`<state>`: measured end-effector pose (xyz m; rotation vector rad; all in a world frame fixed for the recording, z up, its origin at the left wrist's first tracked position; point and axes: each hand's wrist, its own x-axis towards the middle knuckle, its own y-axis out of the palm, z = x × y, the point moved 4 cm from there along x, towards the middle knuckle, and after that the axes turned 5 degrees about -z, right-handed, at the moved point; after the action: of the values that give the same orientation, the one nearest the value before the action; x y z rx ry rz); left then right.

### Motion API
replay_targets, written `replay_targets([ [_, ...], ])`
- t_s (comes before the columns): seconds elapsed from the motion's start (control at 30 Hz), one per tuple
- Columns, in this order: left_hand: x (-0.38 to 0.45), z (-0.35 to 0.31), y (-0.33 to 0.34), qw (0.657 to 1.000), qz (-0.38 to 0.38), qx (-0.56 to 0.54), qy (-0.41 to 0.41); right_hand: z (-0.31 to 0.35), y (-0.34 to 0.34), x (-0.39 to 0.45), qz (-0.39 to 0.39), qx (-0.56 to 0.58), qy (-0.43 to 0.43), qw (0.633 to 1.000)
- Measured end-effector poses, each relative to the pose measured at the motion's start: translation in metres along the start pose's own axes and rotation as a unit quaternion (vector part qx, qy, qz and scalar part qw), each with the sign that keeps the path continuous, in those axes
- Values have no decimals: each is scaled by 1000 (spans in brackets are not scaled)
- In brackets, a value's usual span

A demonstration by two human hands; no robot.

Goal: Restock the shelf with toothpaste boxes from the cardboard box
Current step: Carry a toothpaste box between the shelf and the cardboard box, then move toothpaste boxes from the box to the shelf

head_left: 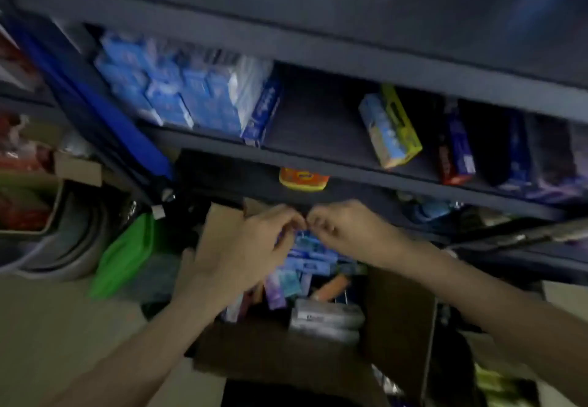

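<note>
Both bare forearms reach forward and converge, the left hand (251, 238) and right hand (346, 228) meeting knuckle to knuckle, fingers curled downward, though blur hides whether either grips anything.

Two bare forearms and hands (254, 241), no sleeves, rings or watch in view.

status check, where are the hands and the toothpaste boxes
Left hand and right hand curled over cardboard box. Toothpaste boxes inside; grip unclear. Shelf gap open.
</note>
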<state>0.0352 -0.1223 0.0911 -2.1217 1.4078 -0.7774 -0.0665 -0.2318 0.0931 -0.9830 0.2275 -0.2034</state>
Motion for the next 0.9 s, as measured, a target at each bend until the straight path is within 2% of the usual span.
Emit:
replay_targets([
  [0.07, -27, 40, 49, 990, 116, 4, -81, -31, 71, -15, 118, -16, 71, 990],
  [0.13, -52, 77, 91, 966, 205, 23, -158, -60, 136, -29, 231, -18, 126, 965],
  [0.23, -81, 128, 136, 923, 302, 59, -231, -103, 222, -43, 301, -8, 195, 933],
  [0.33, -109, 164, 162, 893, 345, 85, -275, -128, 288, -57, 370, 20, 241, 897],
  [0.47, -139, 190, 176, 889, 336, 70, -304, -154, 350, -63, 396, 37, 267, 878],
  [0.57, -156, 198, 181, 892, 308, 37, -329, -166, 385, -71, 368, -53, 251, 894],
  [0.67, -163, 200, 185, 897, 283, 21, -338, -164, 384, -67, 355, -35, 236, 904],
  [0.73, -162, 195, 186, 901, 269, 15, -340, -157, 371, -61, 364, 2, 220, 905],
  [0.83, -156, 185, 184, 896, 270, -4, -354, -139, 339, -43, 317, 107, 219, 916],
  [0.9, -146, 174, 176, 884, 277, -36, -376, -121, 308, -27, 301, 202, 236, 902],
])
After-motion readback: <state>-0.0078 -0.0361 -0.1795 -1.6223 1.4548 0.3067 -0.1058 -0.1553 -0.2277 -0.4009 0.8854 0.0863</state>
